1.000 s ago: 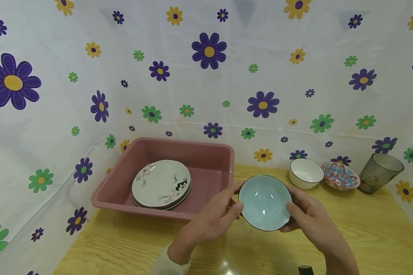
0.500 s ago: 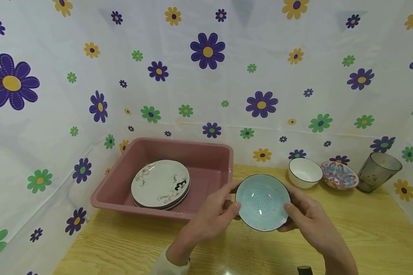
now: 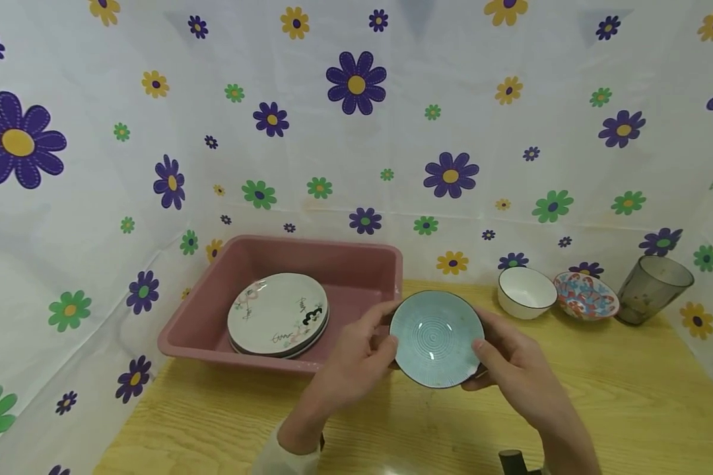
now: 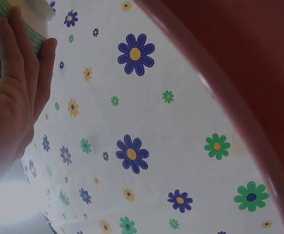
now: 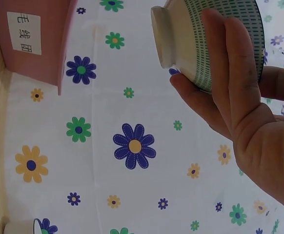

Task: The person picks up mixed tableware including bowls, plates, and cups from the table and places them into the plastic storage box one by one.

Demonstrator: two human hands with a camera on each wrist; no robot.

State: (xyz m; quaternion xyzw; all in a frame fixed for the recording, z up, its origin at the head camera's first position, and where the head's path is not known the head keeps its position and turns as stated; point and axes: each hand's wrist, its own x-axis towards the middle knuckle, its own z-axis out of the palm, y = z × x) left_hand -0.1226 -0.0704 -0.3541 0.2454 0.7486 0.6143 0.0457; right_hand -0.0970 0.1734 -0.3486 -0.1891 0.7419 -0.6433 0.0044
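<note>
A flower-printed sheet (image 3: pixel 309 152) backs a wood-grain table (image 3: pixel 624 396); the pale-blue ceramic bowl (image 3: pixel 434 340), just right of the pink basin (image 3: pixel 315 252), is gripped at opposite sides by the left hand (image 3: pixel 356 359) and right hand (image 3: pixel 519 366); it has edged towards the basin but is not set down; stacked plates (image 3: pixel 275 311) lie inside; well rightward stand a white bowl (image 3: pixel 525 290), a red-and-blue bowl (image 3: pixel 585 296) and a smoky tumbler (image 3: pixel 653 290).
</note>
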